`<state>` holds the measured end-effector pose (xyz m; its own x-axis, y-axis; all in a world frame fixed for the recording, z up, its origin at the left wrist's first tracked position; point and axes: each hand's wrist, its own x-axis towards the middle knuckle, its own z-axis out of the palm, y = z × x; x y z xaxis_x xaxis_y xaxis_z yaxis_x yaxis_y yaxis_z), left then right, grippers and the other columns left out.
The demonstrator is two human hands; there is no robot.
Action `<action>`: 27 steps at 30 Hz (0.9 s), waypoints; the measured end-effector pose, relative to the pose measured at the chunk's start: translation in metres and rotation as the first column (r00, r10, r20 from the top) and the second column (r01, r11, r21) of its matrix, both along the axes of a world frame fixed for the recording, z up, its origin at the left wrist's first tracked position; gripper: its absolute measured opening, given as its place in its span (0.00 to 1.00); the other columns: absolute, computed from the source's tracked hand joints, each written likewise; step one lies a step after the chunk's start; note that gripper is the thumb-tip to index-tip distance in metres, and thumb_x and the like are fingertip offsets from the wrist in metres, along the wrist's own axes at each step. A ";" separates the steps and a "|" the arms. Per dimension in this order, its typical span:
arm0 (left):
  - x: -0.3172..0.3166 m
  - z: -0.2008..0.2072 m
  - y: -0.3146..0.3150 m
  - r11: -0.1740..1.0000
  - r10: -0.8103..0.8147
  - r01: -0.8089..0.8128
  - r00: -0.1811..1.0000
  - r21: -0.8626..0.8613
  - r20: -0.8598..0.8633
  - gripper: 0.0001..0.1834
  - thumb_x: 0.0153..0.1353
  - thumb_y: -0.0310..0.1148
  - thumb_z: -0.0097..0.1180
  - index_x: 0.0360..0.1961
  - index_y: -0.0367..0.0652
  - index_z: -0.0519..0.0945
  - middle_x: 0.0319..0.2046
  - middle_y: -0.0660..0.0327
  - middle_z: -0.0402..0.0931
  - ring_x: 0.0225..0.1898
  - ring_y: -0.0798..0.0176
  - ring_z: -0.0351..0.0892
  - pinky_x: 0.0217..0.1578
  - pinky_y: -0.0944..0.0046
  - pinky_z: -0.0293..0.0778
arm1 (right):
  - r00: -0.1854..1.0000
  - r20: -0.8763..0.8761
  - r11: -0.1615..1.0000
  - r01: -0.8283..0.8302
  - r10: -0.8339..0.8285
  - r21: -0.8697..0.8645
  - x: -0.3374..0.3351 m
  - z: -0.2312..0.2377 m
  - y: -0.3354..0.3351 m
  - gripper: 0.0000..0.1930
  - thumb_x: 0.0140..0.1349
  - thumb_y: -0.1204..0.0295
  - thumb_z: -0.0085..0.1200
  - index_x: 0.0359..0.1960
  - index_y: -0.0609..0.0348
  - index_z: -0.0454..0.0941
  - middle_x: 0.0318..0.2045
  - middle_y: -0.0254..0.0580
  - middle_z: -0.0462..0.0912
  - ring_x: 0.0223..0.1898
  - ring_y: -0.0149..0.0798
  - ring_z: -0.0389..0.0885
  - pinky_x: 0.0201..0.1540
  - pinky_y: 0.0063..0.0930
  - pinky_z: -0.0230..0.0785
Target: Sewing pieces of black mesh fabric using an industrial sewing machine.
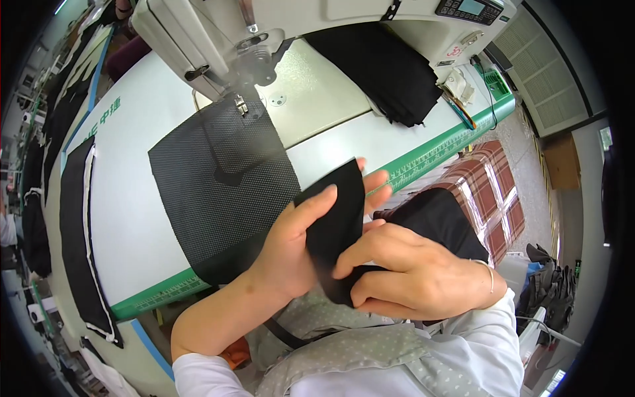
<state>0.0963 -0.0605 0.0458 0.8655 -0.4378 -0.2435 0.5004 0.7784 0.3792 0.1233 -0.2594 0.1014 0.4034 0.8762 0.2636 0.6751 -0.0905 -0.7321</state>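
A folded piece of black fabric (338, 215) is held up in front of me, over the table's front edge. My left hand (286, 255) has it between the thumb on the near face and the fingers behind. At its lower end, my right hand (413, 268) pinches the cloth with curled fingers. Black mesh fabric (225, 178) lies flat on the sewing table, left of the held cloth, its far edge by the presser foot (242, 106) of the sewing machine (188, 46). Beyond my right hand, another black cloth (440, 218) drapes near the table edge.
A stack of black fabric pieces (383, 73) lies under the machine arm. A black strip with white edging (78, 231) rests at the table's left end. Small tools (462, 112) sit at the right corner. Plaid cloth (486, 192) covers something right of the table.
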 end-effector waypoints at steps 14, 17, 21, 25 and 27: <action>0.052 -0.008 0.145 0.601 0.353 -0.507 0.862 0.618 0.364 0.11 0.70 0.25 0.58 0.51 0.35 0.80 0.43 0.58 0.84 0.45 0.65 0.84 0.50 0.67 0.79 | 0.976 -0.104 0.959 0.210 -0.193 0.192 0.000 -0.078 0.081 0.21 0.57 0.80 0.68 0.54 0.58 0.82 0.36 0.43 0.87 0.35 0.43 0.84 0.37 0.32 0.77; 0.071 -0.017 0.168 0.152 0.079 -0.476 0.880 0.866 0.469 0.04 0.68 0.24 0.61 0.42 0.35 0.82 0.33 0.66 0.83 0.38 0.76 0.79 0.41 0.74 0.73 | 0.987 -0.012 0.954 0.159 -0.161 0.255 0.018 -0.079 0.092 0.12 0.58 0.78 0.68 0.44 0.57 0.86 0.35 0.44 0.85 0.38 0.43 0.84 0.36 0.34 0.77; 0.022 -0.006 0.175 -0.058 -0.111 -0.350 0.933 0.935 0.343 0.03 0.65 0.22 0.61 0.38 0.35 0.80 0.31 0.69 0.80 0.33 0.79 0.77 0.37 0.76 0.71 | 0.887 -0.447 0.992 -0.069 0.110 0.106 0.006 -0.079 0.084 0.11 0.56 0.73 0.71 0.41 0.55 0.87 0.35 0.42 0.83 0.39 0.42 0.83 0.37 0.30 0.76; 0.001 0.004 0.186 -0.184 -0.054 -0.324 0.946 0.928 0.320 0.03 0.66 0.22 0.61 0.38 0.34 0.83 0.31 0.70 0.79 0.32 0.80 0.75 0.36 0.78 0.69 | 0.830 -0.530 0.979 -0.087 0.174 0.186 -0.004 -0.083 0.089 0.17 0.60 0.70 0.69 0.51 0.58 0.83 0.39 0.41 0.83 0.35 0.40 0.82 0.39 0.30 0.76; 0.021 -0.001 0.190 -0.187 -0.047 -0.427 0.904 0.885 0.426 0.07 0.67 0.26 0.62 0.39 0.32 0.84 0.29 0.67 0.81 0.32 0.76 0.78 0.36 0.74 0.72 | 0.796 -0.600 0.995 -0.039 0.085 0.090 -0.003 -0.084 0.090 0.20 0.60 0.71 0.67 0.54 0.58 0.80 0.43 0.42 0.85 0.37 0.42 0.84 0.35 0.31 0.74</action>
